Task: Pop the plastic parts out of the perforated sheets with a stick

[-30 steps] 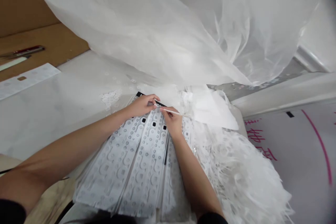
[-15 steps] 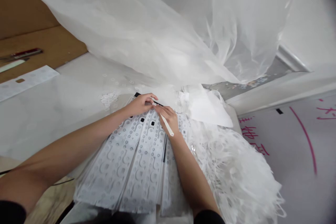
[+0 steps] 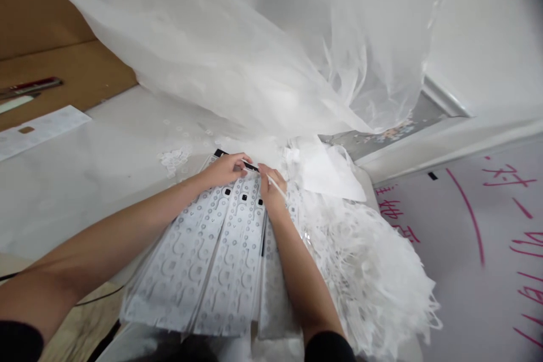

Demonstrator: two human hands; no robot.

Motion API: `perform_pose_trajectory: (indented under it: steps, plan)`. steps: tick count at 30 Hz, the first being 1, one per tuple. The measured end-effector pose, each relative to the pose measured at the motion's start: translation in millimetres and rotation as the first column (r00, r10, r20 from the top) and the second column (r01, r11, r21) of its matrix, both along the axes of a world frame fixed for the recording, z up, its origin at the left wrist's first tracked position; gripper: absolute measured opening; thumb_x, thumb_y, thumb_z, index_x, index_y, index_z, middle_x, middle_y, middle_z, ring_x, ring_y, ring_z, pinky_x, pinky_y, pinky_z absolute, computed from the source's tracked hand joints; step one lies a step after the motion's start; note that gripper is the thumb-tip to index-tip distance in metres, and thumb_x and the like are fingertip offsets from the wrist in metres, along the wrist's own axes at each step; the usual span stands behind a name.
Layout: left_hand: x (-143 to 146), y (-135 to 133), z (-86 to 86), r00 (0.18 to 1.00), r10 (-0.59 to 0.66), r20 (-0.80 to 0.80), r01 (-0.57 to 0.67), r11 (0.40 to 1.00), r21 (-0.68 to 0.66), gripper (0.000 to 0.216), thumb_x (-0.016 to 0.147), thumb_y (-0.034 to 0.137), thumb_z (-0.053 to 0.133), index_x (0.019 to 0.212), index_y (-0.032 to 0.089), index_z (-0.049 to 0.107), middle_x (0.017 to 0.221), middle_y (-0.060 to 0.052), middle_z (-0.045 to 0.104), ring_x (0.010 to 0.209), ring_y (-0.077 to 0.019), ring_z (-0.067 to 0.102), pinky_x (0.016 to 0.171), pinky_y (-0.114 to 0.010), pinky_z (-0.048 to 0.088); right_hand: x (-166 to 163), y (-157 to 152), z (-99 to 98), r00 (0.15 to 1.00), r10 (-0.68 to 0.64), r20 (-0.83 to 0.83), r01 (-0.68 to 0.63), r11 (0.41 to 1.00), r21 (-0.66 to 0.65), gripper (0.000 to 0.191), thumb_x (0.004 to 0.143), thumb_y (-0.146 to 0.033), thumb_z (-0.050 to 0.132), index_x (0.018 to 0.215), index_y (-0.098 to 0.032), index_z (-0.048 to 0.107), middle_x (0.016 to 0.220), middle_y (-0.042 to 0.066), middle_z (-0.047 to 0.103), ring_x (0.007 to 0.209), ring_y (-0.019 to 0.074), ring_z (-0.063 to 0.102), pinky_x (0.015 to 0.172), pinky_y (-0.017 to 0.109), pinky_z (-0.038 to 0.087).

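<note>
my right fingers [image 3: 263,170] holding a strip [image 3: 276,185], my left fingers [image 3: 241,158] at the sheets [image 3: 232,243], far edge, grip unclear to me

soft, diffuse light is filling the scene, and the sheer white film [image 3: 203,45] is glowing pale, its folds washing into one another. the brown board [image 3: 38,5] at upper left is looking dim, while a metal edge [image 3: 447,96] is catching a dull glint. shade is falling on the patterned strips [image 3: 231,271] beside the right forearm [image 3: 303,271]. the heap of white strands [image 3: 360,271] is smearing into haze, the left hand [image 3: 227,171] and right hand [image 3: 275,192] are showing softened outlines, the wide lens is stretching the edges, and the upper right corner is darkening.
</note>
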State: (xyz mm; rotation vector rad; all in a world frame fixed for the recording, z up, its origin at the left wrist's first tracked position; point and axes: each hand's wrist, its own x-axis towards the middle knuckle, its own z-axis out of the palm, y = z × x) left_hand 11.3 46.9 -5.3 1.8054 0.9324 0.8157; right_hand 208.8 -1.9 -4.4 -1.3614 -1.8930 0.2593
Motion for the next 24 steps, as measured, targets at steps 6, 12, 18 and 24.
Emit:
perform_pose_trajectory:
  steps: [6, 12, 18, 24]
  plan:
    - [-1, 1, 0.4, 0.997, -0.004, -0.079, 0.007, 0.999, 0.042, 0.033, 0.082, 0.030, 0.056, 0.114, 0.021, 0.060, 0.084, 0.001, 0.070, 0.078, -0.0161, 0.065, 0.073, -0.025, 0.044, 28, 6, 3.1, 0.861, -0.176, -0.478, 0.048, 0.962, -0.267, 0.043, 0.090, -0.048, 0.053, 0.114, -0.014, 0.065, 0.097, 0.011, 0.073, 0.087, 0.0205, 0.070, 0.078, 0.033, 0.055]
    - [-1, 2, -0.1, 0.993, 0.003, -0.116, 0.004, 0.998, 0.061, 0.034, 0.083, 0.033, 0.055, 0.114, 0.022, 0.060, 0.085, 0.001, 0.069, 0.075, -0.0152, 0.063, 0.070, -0.024, 0.044, 43, 4, 2.1, 0.946, -0.077, -0.315, -0.024, 0.952, -0.306, 0.038, 0.088, -0.048, 0.055, 0.093, -0.015, 0.074, 0.086, 0.005, 0.073, 0.080, 0.0181, 0.067, 0.074, 0.028, 0.049]
    - [-1, -2, 6.1, 0.995, -0.004, -0.103, 0.011, 0.998, 0.068, 0.034, 0.083, 0.034, 0.054, 0.114, 0.020, 0.060, 0.085, -0.001, 0.067, 0.077, -0.0167, 0.061, 0.071, -0.027, 0.043, 40, 3, 3.3, 0.967, -0.035, -0.253, -0.037, 0.961, -0.273, 0.038, 0.089, -0.048, 0.054, 0.092, -0.017, 0.075, 0.089, 0.005, 0.073, 0.078, 0.0171, 0.064, 0.069, 0.027, 0.047]
    - [-1, -1, 4.3, 0.994, -0.002, -0.106, 0.009, 0.998, 0.064, 0.034, 0.083, 0.034, 0.055, 0.113, 0.020, 0.060, 0.084, 0.000, 0.066, 0.076, -0.0162, 0.060, 0.071, -0.027, 0.043, 41, 3, 3.9, 0.979, -0.030, -0.203, -0.029, 0.958, -0.286, 0.039, 0.089, -0.048, 0.053, 0.090, -0.016, 0.075, 0.078, 0.004, 0.071, 0.067, 0.0148, 0.059, 0.057, 0.024, 0.041]
